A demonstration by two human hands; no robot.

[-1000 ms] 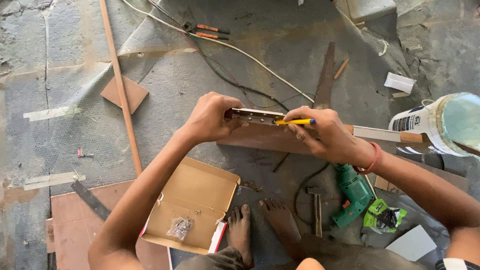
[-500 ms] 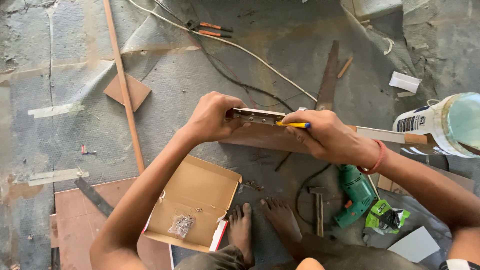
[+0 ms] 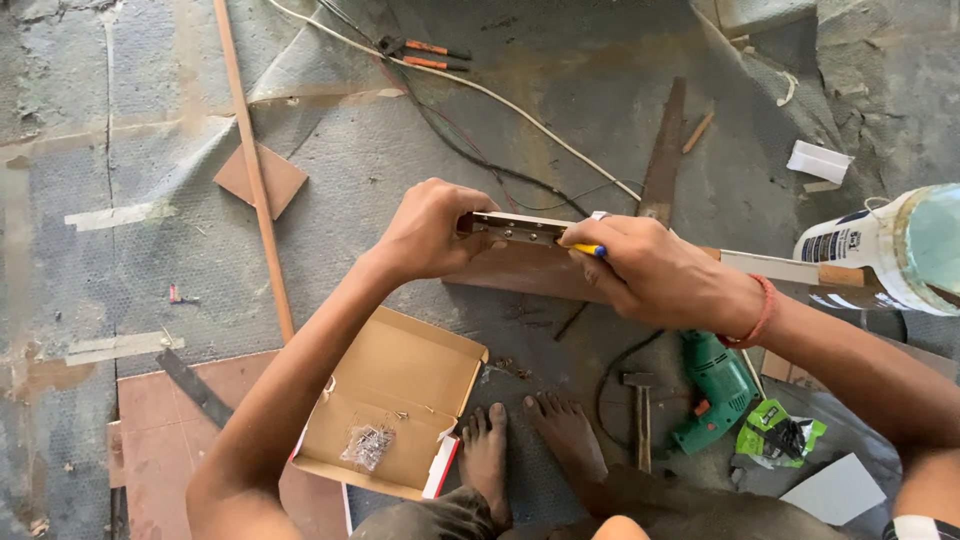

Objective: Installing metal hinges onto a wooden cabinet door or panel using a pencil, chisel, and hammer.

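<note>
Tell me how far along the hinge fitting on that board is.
Done: the cardboard box lies open, a screw packet inside. In hand: left hand steadies the metal hinge on the board; right hand holds a pencil. Left: green drill lies unused.

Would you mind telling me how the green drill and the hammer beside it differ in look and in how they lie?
The green drill is bulky and bright green, while the hammer is slim and dull, with a dark head. The drill lies slanted; the hammer's handle runs nearly straight toward the person. Both lie on the floor below the right hand, touched by neither hand.
</note>
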